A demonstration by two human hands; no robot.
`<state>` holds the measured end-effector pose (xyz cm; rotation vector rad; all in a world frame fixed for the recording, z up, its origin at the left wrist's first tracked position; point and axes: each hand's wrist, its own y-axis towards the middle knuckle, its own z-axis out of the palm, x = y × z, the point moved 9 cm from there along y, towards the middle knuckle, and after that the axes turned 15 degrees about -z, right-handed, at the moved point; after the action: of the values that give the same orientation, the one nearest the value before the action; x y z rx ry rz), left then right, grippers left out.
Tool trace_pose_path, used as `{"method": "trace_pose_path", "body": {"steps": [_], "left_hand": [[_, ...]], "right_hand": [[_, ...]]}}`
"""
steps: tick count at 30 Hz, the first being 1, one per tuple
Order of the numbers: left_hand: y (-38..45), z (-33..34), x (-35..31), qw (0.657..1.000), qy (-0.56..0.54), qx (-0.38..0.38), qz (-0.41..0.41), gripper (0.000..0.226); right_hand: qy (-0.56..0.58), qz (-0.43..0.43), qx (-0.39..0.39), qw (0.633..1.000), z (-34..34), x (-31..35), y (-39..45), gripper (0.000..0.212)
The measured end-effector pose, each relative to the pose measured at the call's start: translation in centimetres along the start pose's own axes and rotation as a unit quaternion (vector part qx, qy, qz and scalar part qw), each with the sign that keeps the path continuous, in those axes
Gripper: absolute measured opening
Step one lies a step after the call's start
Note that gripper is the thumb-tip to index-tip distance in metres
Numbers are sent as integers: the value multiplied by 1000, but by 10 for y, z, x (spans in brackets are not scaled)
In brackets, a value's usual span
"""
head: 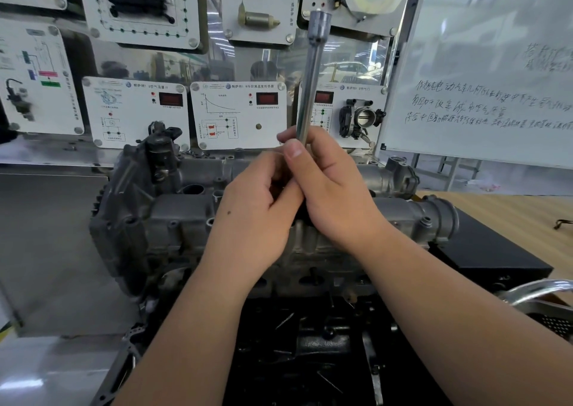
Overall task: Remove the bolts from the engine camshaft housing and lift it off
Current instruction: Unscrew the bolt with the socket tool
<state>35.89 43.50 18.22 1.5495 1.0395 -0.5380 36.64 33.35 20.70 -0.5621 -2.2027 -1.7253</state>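
An automotive training workshop: sensor demonstration panels (238,114) with red digital readouts line the wall, a handwritten whiteboard (483,74) stands at the right, and a stripped engine (173,219) sits on the desk (511,207).

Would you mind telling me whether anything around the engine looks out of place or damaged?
Nothing looks damaged. The camshaft housing sits squarely on the engine. Both hands meet at the lower end of an upright metal extension bar: the right hand grips it, the left hand curls beside it.
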Motion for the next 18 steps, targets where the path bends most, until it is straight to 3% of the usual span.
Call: {"method": "trace_pose_path", "body": {"steps": [4,8,14,18], "left_hand": [[-2,6,-1,999,-3,46,11,22],[0,-1,1,1000,-2,28,0,19],[0,-3,3,999,-39,-9,-13,9],[-2,4,0,999,-26,31,-7,22]], "right_hand": [[-3,15,4,1000,-2,-5,-1,25],[-8,20,16,1000,0,-4,-1,30],[-12,10,14,1000,1,-3,-1,22],[-3,13,9,1000,0,-5,-1,25]]}}
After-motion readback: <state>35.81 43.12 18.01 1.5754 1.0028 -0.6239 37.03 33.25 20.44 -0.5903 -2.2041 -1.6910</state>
